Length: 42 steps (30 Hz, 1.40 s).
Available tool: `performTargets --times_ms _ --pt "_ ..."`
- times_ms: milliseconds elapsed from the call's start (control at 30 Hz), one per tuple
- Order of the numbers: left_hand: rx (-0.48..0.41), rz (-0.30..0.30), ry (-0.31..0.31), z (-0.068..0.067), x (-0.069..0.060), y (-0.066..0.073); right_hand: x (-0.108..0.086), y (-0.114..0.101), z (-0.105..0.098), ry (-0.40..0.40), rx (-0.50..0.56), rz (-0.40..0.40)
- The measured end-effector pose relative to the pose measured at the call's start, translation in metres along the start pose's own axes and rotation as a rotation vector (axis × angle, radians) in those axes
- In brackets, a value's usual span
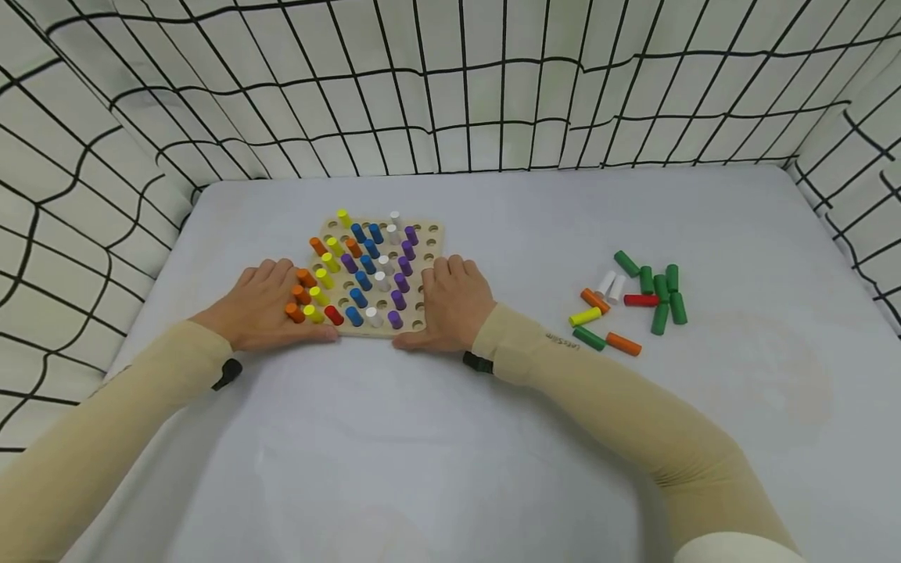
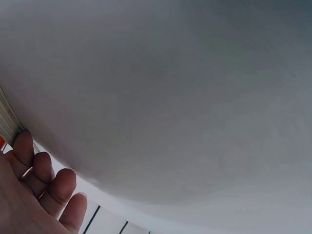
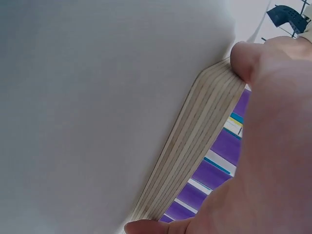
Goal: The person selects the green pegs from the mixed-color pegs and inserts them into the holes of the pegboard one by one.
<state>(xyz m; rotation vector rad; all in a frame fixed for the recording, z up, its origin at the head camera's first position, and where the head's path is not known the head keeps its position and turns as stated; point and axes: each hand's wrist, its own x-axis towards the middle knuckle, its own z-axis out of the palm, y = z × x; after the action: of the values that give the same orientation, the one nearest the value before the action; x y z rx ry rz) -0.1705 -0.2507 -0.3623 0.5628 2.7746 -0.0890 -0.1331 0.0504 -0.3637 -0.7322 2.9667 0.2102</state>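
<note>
A wooden pegboard lies on the table, with rows of orange, yellow, blue, white and purple pegs standing in its holes. One red peg stands in the front row. My left hand holds the board's left side, its thumb along the front corner. On the opposite side, my right hand grips the board between thumb and fingers. The right wrist view shows the board's layered edge and purple pegs beyond it. Only a sliver of the board appears beside the fingers in the left wrist view.
Loose green, orange, white, yellow and red pegs lie right of the board on the white-covered table. Some empty holes show along the board's right side. A black wire grid bounds the table's back and sides.
</note>
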Motion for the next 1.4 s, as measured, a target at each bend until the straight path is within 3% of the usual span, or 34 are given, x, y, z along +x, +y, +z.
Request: performTargets --times_ms 433,1400 --pt "-0.007 -0.013 0.014 0.0 0.0 0.021 -0.006 0.013 0.004 -0.025 0.052 0.007" --pt "0.026 0.06 0.068 -0.002 0.008 0.074 -0.031 0.06 0.005 -0.174 0.14 0.05"
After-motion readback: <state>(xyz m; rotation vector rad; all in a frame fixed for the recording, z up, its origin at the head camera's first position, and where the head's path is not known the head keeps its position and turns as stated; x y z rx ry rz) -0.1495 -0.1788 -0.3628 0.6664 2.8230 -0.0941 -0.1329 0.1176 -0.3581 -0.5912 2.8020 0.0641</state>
